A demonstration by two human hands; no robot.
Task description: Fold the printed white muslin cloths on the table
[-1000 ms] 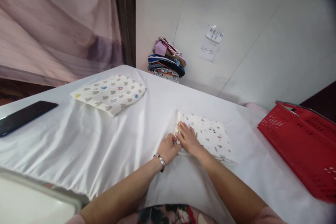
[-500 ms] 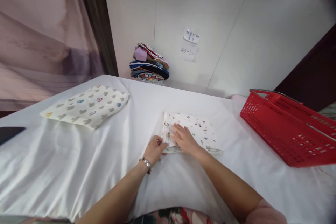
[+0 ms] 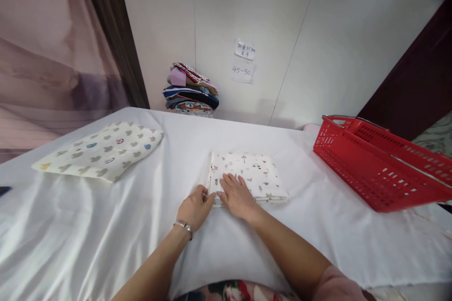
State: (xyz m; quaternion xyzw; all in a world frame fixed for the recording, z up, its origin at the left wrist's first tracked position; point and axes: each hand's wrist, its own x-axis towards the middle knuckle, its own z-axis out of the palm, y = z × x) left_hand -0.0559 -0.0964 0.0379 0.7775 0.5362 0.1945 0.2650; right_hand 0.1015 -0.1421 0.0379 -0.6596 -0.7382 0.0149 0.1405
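Observation:
A white cloth (image 3: 261, 176) printed with small plants and animals lies folded into a rectangle on the white-covered table. My right hand (image 3: 237, 197) rests flat on its near left part, fingers stretched out. At the near left corner, my left hand (image 3: 196, 206) has its fingers curled at the cloth's edge and the thumb against it; part of the fingertips is hidden. A bracelet circles my left wrist. Off to the left lies a cream cloth (image 3: 102, 148) with grey, red and blue mushroom-like prints, apart from both hands.
A red plastic basket (image 3: 370, 164) with metal handles stands on the right of the table (image 3: 183, 136). Beyond the far edge, folded fabrics (image 3: 192, 89) are stacked against the wall. Paper notes (image 3: 243, 73) hang there. A pink curtain (image 3: 52, 56) drapes at the left.
My right hand has slid slightly toward me and to the left on the cloth, and the cloth's left part looks smoother. The view has shifted a little.

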